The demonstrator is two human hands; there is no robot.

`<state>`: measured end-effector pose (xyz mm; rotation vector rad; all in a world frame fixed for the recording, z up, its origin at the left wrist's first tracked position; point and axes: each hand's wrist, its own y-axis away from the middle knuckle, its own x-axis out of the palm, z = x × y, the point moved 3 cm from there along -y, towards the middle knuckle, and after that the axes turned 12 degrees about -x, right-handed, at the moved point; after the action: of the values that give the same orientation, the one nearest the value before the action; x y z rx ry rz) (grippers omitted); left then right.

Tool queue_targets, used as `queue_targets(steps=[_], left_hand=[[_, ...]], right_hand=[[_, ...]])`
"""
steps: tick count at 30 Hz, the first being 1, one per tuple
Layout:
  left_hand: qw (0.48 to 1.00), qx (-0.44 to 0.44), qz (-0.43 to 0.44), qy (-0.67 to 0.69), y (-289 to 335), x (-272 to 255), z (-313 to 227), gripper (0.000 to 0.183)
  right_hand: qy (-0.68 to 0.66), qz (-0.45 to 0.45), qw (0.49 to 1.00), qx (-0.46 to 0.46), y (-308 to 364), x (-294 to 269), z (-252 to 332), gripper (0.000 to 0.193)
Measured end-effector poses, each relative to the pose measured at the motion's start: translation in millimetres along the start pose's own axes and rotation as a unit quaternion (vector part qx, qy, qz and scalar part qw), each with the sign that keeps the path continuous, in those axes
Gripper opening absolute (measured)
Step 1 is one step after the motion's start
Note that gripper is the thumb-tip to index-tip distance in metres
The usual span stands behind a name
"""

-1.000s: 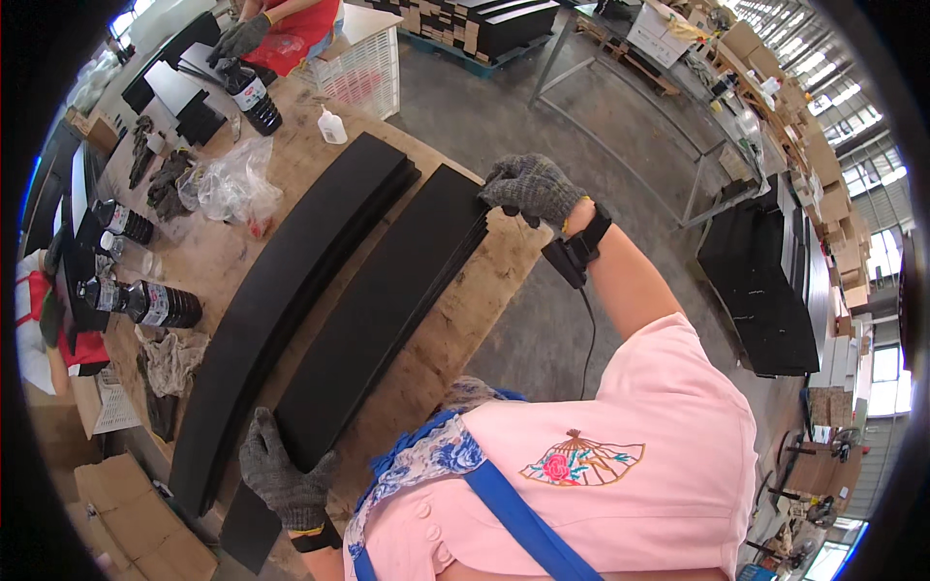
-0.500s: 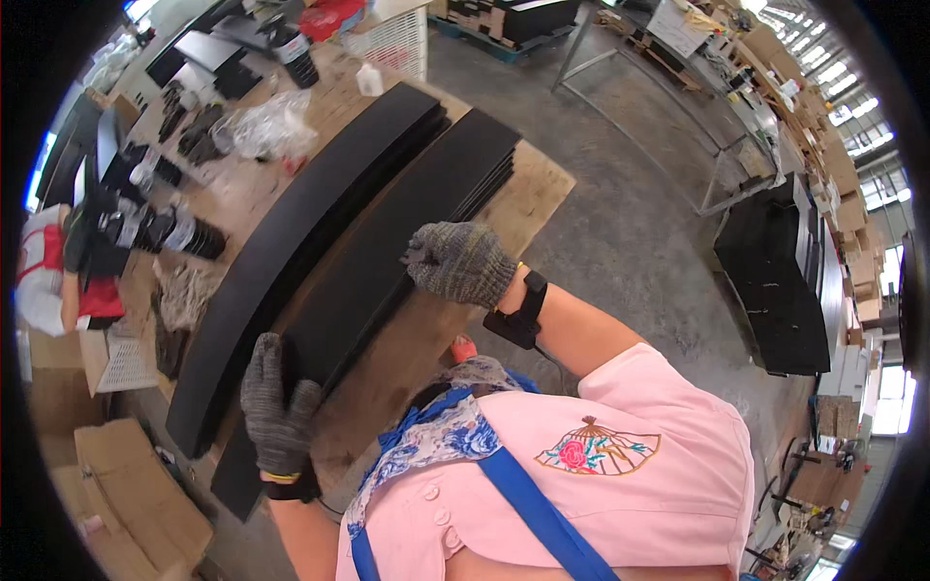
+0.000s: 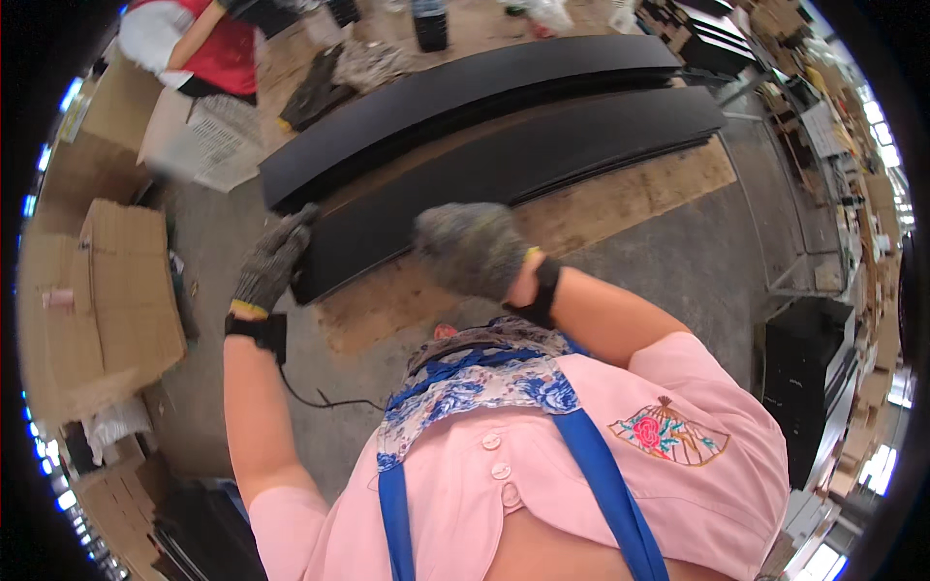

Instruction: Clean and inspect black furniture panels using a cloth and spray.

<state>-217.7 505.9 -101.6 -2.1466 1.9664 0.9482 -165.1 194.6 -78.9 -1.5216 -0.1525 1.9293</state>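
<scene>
Two stacks of long, curved black panels lie side by side on a wooden worktable. My left hand (image 3: 273, 259), in a grey knitted glove, is at the left end of the near panel stack (image 3: 504, 160). Its fingers stretch along that end, and I see nothing held in them. Over the near edge of the same stack is my right hand (image 3: 470, 250), also gloved and blurred by motion. Its fingers are curled closed; whatever they may hold is hidden. Beyond lies the far panel stack (image 3: 465, 85), touched by neither hand.
The worktable (image 3: 378, 300) shows bare wood along its near edge. Dark and grey rags (image 3: 368, 66) and a bottle (image 3: 429, 24) lie behind the panels. Another person (image 3: 184, 44) is at the far left. Cardboard boxes (image 3: 131, 290) stand on the left, black panels (image 3: 804, 378) on the right.
The view has swung round, so the panels now lie more crosswise. My left hand has gone from the near stack's top to its left end. My right hand stays curled, now blurred.
</scene>
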Motion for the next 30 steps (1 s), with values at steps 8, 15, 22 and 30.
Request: queue_targets(steps=[8, 15, 22, 30], left_hand=[[0.997, 0.031, 0.070, 0.017, -11.7, -10.0, 13.6, 0.047], [0.995, -0.007, 0.062, -0.073, -14.2, -9.4, -12.2, 0.051], [0.905, 0.237, -0.124, -0.330, 17.1, 90.9, -151.8, 0.077], [0.833, 0.218, -0.162, -0.482, -14.4, 227.5, -213.2, 0.109]], right_hand=[[-0.069, 0.140, 0.985, -0.076, -94.8, 115.8, 123.1, 0.012], [-0.271, -0.013, 0.961, -0.044, -50.4, 56.6, 88.4, 0.021], [-0.484, -0.118, 0.802, 0.330, 47.0, -61.9, -0.9, 0.034], [-0.455, -0.344, 0.734, 0.369, 137.7, -157.7, -99.3, 0.033]])
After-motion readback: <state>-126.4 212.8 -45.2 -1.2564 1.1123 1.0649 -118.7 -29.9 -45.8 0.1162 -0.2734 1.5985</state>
